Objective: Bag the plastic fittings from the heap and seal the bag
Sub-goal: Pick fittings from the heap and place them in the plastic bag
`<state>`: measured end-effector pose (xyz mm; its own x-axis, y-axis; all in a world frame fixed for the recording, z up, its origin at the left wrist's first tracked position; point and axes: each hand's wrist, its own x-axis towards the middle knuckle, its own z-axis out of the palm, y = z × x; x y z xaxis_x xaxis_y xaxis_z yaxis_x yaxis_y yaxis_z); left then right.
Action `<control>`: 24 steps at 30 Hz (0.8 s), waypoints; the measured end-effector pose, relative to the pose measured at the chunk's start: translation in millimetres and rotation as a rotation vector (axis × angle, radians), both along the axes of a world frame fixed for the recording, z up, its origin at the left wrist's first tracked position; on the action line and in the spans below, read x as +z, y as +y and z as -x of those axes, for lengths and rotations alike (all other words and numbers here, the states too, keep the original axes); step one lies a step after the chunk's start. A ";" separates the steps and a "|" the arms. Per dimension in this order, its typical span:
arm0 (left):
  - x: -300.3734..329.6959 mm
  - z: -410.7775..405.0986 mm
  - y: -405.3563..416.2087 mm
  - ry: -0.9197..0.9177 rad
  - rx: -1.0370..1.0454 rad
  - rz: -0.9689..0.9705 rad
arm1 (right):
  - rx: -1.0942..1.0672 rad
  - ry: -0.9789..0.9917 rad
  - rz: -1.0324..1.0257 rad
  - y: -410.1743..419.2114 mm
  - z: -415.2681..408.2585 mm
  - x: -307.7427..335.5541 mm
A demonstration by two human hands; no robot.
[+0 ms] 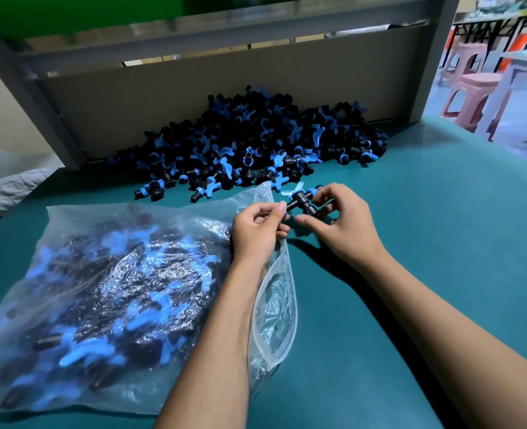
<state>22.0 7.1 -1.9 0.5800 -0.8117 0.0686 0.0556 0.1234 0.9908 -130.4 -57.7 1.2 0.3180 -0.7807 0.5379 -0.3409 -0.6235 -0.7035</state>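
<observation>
My right hand (346, 224) and left hand (260, 230) both pinch one fitting (302, 203): light, rigid, slick; hold by black body. Bag (107, 292) mouth just below grip, gaping; film soft, load heavy. Heap (256, 144) beyond on worktop (426, 212).

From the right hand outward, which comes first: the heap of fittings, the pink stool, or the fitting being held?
1. Held fitting, pinched in the right hand.
2. Heap of fittings, behind on the table.
3. Pink stool, far right, beyond the table.
</observation>
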 end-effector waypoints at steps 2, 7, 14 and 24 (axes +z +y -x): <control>0.1 -0.5 0.1 0.016 -0.009 0.006 | -0.006 0.074 0.073 0.0 -0.4 -0.6; 1.6 2.6 2.8 -0.046 -0.039 0.018 | 0.010 -0.034 0.002 -1.7 0.3 -2.9; -0.6 6.9 4.8 -0.279 -0.024 -0.052 | 0.100 -0.539 -0.603 -12.5 6.9 -0.4; 30.4 4.6 16.3 -0.866 0.005 -0.483 | 0.150 -0.753 -0.775 -19.7 12.4 4.8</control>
